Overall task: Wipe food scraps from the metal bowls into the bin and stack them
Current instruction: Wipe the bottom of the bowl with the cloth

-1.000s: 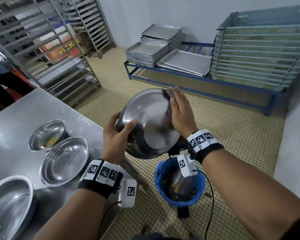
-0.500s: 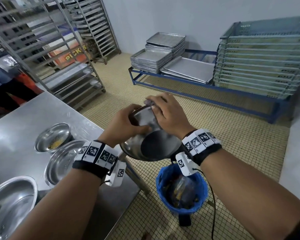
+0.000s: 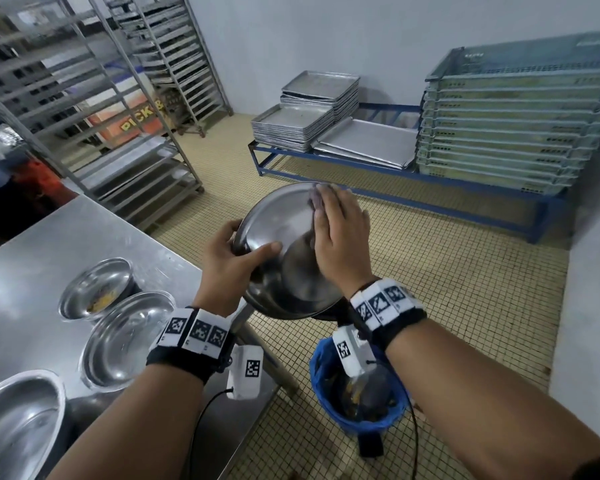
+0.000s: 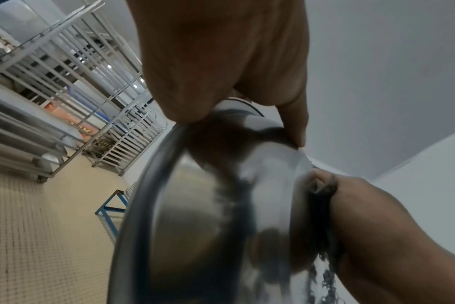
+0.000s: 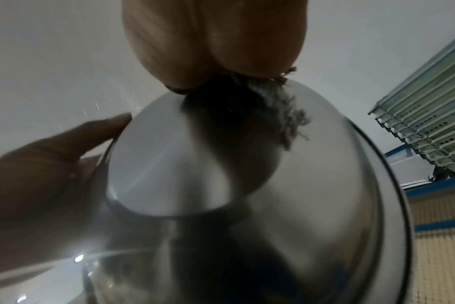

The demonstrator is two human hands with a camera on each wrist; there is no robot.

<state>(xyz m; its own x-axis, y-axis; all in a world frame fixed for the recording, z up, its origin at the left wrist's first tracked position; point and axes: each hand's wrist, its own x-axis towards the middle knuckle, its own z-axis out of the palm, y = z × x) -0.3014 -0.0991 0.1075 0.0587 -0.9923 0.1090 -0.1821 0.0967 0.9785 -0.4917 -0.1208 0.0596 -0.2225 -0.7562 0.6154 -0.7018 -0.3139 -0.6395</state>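
Above the bin (image 3: 329, 362) — a small one lined with a blue bag, standing on the tiled floor (image 3: 465, 306) at about 5 o'clock in the head view — a metal bowl (image 3: 278, 233) is held tilted in the air, its hollow turned toward the person. The left hand (image 3: 227, 268) grips the bowl's rim at its 9 o'clock edge: the thumb lies across the inner surface and the fingers curl round behind the rim, as the left wrist view (image 4: 221, 61) confirms. The right hand (image 3: 340, 240) lies flat against the inside of the bowl at its 2 o'clock side, fingers straight and close together, pressing a dark, frayed cloth (image 3: 315, 202) onto the metal; the right wrist view shows the cloth (image 5: 278, 107) squeezed between palm and bowl (image 5: 247, 185). Inside the bin, scraps and a crumpled clear bag can be made out, though not clearly.

On the steel table (image 3: 32, 265) at 8 o'clock stand three more bowls in a row toward the near edge — a small bowl (image 3: 96, 289) with yellowish scraps in it, a wider bowl (image 3: 129, 341) just beside it and touching or nearly touching, and a large bowl (image 3: 18, 427) at the bottom left corner. At 1 o'clock a low blue rack (image 3: 395, 194) carries stacked metal trays (image 3: 305, 123) and a tall pile of pale crates (image 3: 513, 133). Tall wire trolleys (image 3: 94, 109) stand at 10 to 11 o'clock.
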